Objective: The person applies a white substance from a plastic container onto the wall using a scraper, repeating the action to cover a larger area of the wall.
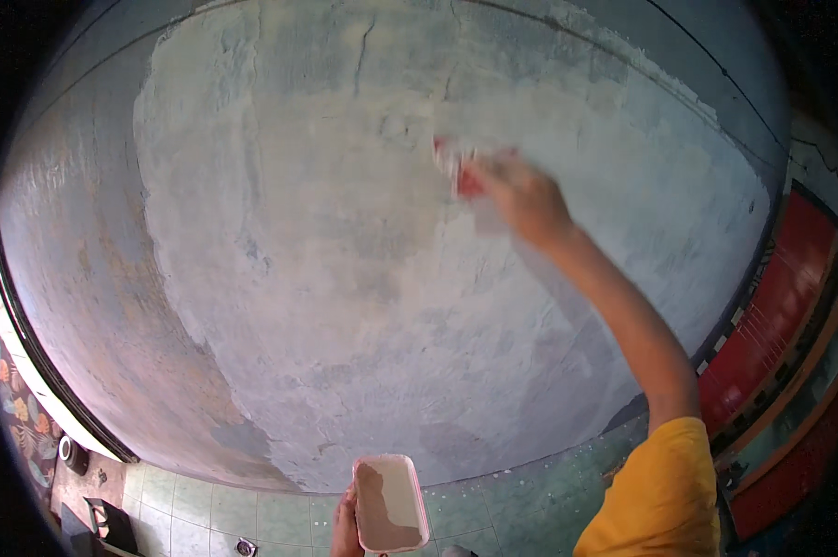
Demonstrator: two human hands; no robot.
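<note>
My right hand (528, 200) is raised at the wall (345, 232), fingers closed round a red hand tool (470, 181) with white smears. Motion blurs the tool, so whether it is a brush or a scraper does not show. Its working edge is at the wall's surface or very near it. Low in the middle, my left hand (345, 529) grips the left side of a pinkish rectangular plastic tub (425, 515). Pale creamy paint or filler lies inside the tub, with a darker brownish area on its left, perhaps a shadow. Most of the left-hand fingers are behind the tub.
A pale coated patch with cracks covers much of the grey wall. Green floor tiles (233, 511), spotted with white, run along its foot. Red furniture (781, 297) stands at the right. At lower left are a small round dark-and-white object (72, 455) and patterned fabric (29, 418).
</note>
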